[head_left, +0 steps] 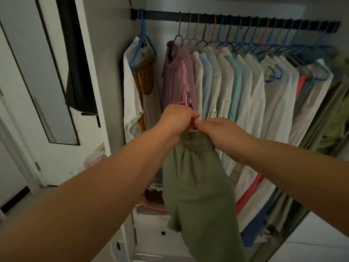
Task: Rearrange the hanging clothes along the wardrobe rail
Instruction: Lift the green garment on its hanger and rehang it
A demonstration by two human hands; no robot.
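Note:
An olive green garment (198,190) with an elastic waistband hangs from both my hands in front of the wardrobe. My left hand (176,121) grips its waistband together with a pink hanger (184,100) that sticks up behind my fingers. My right hand (217,131) pinches the waistband at the same spot, fingertips touching the left hand. Above, a black rail (236,20) carries a mauve striped top (178,72), then a tight row of white and pale blue shirts (236,87) on blue hangers. A white garment (130,87) hangs alone at the rail's left end.
A gap on the rail separates the lone white garment from the mauve top. A white wardrobe door (62,72) with a mirror stands open at left, a dark cloth (79,59) draped over it. White drawers (156,231) and folded items sit below. Green fabric (338,114) hangs at far right.

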